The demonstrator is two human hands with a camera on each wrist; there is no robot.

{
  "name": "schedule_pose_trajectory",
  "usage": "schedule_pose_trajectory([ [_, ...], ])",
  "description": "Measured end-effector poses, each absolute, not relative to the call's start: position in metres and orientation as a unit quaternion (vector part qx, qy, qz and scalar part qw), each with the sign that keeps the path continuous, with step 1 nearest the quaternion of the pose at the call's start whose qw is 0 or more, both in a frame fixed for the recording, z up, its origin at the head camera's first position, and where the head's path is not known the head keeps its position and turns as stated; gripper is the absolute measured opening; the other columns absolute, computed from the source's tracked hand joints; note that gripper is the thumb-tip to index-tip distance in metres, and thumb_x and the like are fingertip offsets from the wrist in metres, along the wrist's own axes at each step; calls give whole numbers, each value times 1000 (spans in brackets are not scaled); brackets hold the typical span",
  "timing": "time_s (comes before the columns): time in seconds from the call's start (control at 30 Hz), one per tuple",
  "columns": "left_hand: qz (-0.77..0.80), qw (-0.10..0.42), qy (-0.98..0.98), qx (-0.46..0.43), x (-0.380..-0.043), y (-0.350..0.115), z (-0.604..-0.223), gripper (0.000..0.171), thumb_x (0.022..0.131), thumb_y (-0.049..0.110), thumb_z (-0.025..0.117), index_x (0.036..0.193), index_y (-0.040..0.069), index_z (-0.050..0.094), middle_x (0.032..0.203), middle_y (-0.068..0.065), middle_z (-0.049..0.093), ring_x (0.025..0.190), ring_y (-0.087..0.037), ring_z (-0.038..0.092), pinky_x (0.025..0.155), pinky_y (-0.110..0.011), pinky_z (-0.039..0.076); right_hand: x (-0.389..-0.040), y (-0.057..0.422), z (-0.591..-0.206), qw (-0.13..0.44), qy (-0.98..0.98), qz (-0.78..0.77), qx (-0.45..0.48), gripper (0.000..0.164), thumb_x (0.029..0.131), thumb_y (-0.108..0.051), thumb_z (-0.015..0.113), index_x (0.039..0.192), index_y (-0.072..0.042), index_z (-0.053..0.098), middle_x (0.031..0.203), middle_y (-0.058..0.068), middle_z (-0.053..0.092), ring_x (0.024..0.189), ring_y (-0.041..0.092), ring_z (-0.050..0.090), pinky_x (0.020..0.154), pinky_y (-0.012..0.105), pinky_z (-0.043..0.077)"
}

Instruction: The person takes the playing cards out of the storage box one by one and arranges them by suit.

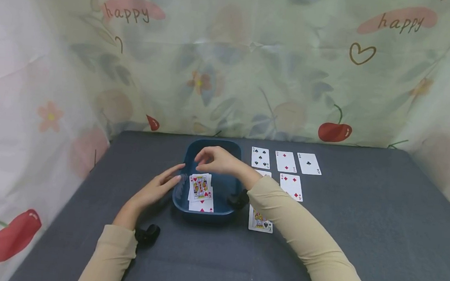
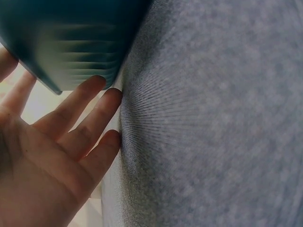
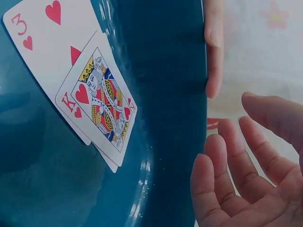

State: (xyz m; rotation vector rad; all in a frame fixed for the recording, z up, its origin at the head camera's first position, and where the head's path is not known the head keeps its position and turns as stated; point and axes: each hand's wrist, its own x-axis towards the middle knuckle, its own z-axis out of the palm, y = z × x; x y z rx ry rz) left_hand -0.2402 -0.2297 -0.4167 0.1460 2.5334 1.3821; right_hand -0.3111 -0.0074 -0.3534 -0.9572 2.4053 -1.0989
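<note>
A blue plastic basket point(image 1: 226, 188) stands on the table with several playing cards in it. On top of them lies a king of hearts point(image 1: 201, 187), overlapping a three of hearts point(image 3: 52, 28). My right hand point(image 1: 219, 160) hovers over the far half of the basket, fingers loosely bent, with nothing between fingers and thumb in the right wrist view. Along the basket's left side, my left hand point(image 1: 156, 191) rests with its fingers spread, fingertips right at the rim and wall.
Right of the basket lie a five of spades point(image 1: 261, 158), a two of diamonds point(image 1: 285, 161), an ace of clubs point(image 1: 309, 164) and a four of diamonds point(image 1: 291, 186). A king point(image 1: 260, 221) lies nearer, partly under the right forearm. Patterned cloth point(image 1: 252, 70) hangs behind the table.
</note>
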Motion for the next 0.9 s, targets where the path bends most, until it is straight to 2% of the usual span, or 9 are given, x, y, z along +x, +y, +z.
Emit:
schedule_pose_trajectory([
  [0.3, 476, 127, 869, 53, -239, -230, -416, 53, 98, 47, 39, 147, 34, 24, 156, -11, 20, 141, -37, 27, 111, -62, 20, -317, -16, -359, 177, 857, -380, -301, 32, 87, -17, 65, 116, -4, 60, 109, 12, 66, 104, 23, 61, 85, 29, 50],
  [0.57, 476, 125, 869, 53, -239, -230, -416, 51, 99, 43, 39, 147, 34, 24, 156, -11, 22, 140, -37, 28, 110, -62, 21, -324, -28, -374, 187, 872, -361, -273, 30, 85, -11, 66, 113, -4, 62, 106, 14, 67, 98, 23, 62, 79, 25, 50],
  [0.77, 481, 122, 866, 61, -239, -230, -415, 51, 99, 41, 38, 147, 32, 24, 156, -12, 22, 140, -37, 29, 110, -62, 21, -328, -31, -384, 182, 878, -357, -261, 35, 79, -7, 71, 112, -3, 62, 107, 15, 66, 99, 24, 62, 79, 24, 51],
  [0.9, 483, 122, 865, 58, -239, -229, -414, 50, 99, 41, 39, 147, 33, 25, 156, -10, 21, 141, -36, 27, 111, -61, 21, -327, -31, -389, 193, 880, -353, -254, 42, 77, -6, 73, 116, -3, 59, 111, 15, 64, 105, 25, 60, 85, 28, 51],
])
